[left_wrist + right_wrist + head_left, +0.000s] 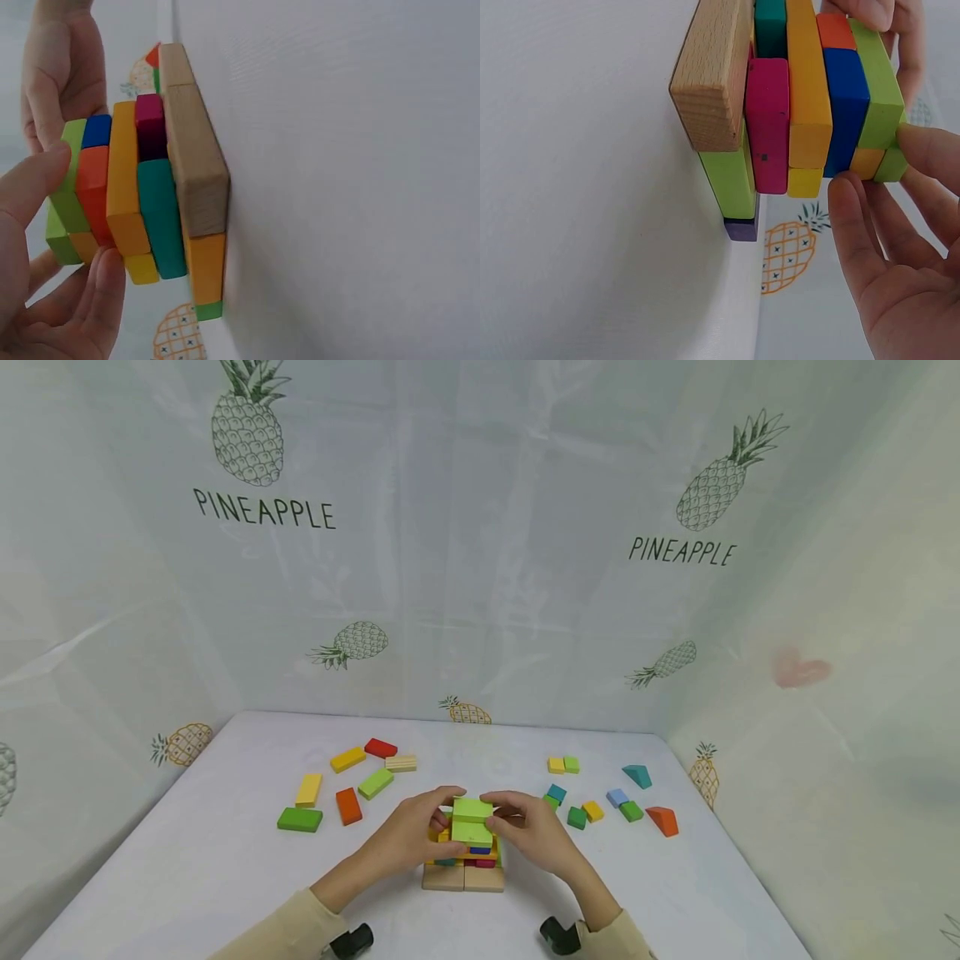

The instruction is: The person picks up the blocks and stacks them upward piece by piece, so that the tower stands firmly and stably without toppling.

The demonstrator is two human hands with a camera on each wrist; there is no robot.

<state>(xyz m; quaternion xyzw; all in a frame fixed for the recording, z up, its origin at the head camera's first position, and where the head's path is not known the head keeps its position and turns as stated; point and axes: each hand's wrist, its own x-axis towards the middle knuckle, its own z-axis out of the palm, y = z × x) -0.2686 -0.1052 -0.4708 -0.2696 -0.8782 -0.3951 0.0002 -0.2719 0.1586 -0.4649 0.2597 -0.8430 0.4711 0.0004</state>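
In the head view, a layered stack of coloured building blocks rises from two plain wooden blocks [442, 879]. Two light green blocks [472, 835] lie side by side on top. My left hand [408, 833] holds the top from the left, its thumb on the near light green block [70, 187] and fingertips lower at the side. From the right, my right hand [538, 835] holds the same layer between thumb and fingers. Below come a blue block [846, 105], a red-orange block [93, 180], an orange block [808, 112], a magenta block [768, 127] and a teal block [159, 217].
Left of the stack lie several loose blocks, among them a green block [299, 820], a red block [381, 747] and a striped wooden block [401, 763]. Small cubes, a teal triangle [637, 776] and an orange triangle [663, 821] lie right. A pineapple-print curtain [480, 568] hangs behind.
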